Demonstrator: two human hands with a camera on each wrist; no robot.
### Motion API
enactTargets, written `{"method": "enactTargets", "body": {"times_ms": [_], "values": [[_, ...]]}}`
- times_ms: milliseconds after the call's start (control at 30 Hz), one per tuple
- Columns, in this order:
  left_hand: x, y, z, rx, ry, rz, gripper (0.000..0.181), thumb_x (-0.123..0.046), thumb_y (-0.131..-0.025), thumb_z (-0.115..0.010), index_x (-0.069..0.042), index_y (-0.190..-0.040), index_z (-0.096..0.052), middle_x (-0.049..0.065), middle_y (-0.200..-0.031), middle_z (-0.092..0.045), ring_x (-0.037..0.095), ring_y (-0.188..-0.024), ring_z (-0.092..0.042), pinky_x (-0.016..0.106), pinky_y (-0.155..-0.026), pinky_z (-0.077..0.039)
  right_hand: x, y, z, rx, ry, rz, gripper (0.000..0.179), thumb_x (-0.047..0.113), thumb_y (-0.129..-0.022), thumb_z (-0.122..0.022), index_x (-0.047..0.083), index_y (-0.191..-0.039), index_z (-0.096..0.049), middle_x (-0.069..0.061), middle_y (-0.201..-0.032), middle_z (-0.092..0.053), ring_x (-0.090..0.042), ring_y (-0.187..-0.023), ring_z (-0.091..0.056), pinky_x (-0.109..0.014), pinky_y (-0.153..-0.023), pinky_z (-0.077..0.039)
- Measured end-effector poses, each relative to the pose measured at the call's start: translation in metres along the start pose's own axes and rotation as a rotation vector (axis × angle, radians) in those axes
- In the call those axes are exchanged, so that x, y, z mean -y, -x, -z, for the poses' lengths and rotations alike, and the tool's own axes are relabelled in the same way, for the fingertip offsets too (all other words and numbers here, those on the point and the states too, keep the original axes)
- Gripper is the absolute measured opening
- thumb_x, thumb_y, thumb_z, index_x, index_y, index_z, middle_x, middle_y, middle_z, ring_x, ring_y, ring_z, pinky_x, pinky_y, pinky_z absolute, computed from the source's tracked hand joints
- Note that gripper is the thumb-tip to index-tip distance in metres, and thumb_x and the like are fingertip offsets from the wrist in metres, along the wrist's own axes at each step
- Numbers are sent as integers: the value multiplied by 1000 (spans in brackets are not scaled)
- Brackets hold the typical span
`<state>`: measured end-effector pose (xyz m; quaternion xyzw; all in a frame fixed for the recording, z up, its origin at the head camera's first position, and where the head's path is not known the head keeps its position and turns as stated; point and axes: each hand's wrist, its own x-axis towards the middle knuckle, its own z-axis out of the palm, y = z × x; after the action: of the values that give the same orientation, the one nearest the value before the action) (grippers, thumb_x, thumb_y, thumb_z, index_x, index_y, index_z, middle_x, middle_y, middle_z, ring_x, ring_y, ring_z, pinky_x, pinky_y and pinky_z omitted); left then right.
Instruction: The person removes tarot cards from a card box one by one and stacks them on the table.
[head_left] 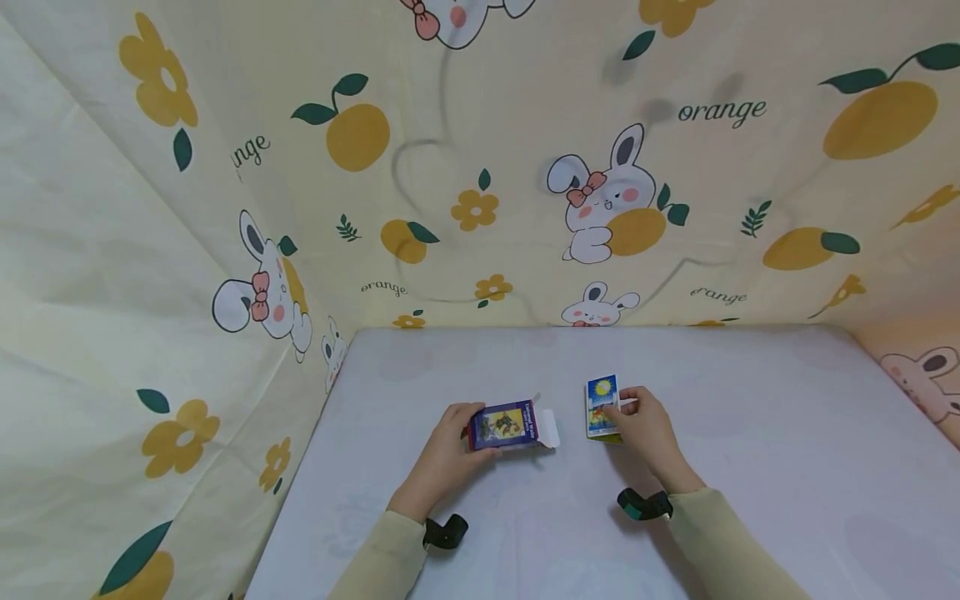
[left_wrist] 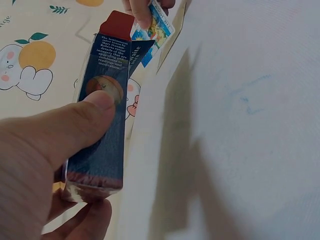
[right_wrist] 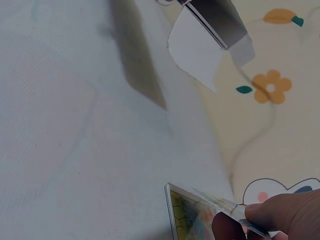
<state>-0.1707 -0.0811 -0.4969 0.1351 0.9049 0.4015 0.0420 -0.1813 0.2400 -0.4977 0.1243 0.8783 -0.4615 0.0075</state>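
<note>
A dark blue tarot card box (head_left: 502, 425) is gripped by my left hand (head_left: 442, 454) at its closed end, thumb on one side and fingers on the other. Its open end faces right, with a white flap (right_wrist: 197, 50) sticking out; a dark grey inside shows in the right wrist view. To the right, my right hand (head_left: 648, 429) pinches a few tarot cards (head_left: 602, 400) between thumb and fingers. A blue card with a yellow moon lies on top, and the left wrist view shows "THE MOON" on this card (left_wrist: 161, 30). How many cards there are cannot be told.
Both hands are above a white-covered table (head_left: 750, 433). Behind it and along the left side hangs a cream cloth (head_left: 525, 108) printed with rabbits and oranges. Black wrist cameras (head_left: 447, 532) sit at both sleeves.
</note>
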Motion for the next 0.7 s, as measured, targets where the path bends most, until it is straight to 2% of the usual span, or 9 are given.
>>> {"method": "enactTargets", "body": {"times_ms": [367,700], "values": [[2,-1,-1,-4,-4,4,76,-42,-80,-78,-22,-144,-43,0,-142,-42,20,-128,-45,40,-106,-40,0,0,-1,-13,19,17,45,25,-93,-64,-2,-124,-48,-14,-95,-55,-23,-80,-53,-27,-56,-49],[2,-2,0,4,3,12,76,-41,-80,-78,-23,-145,-43,0,-143,-41,21,-128,-44,41,-106,-40,-7,0,-3,-50,120,29,48,27,-90,-67,-4,-122,-48,-14,-92,-58,-23,-71,-53,-30,-52,-46]]}}
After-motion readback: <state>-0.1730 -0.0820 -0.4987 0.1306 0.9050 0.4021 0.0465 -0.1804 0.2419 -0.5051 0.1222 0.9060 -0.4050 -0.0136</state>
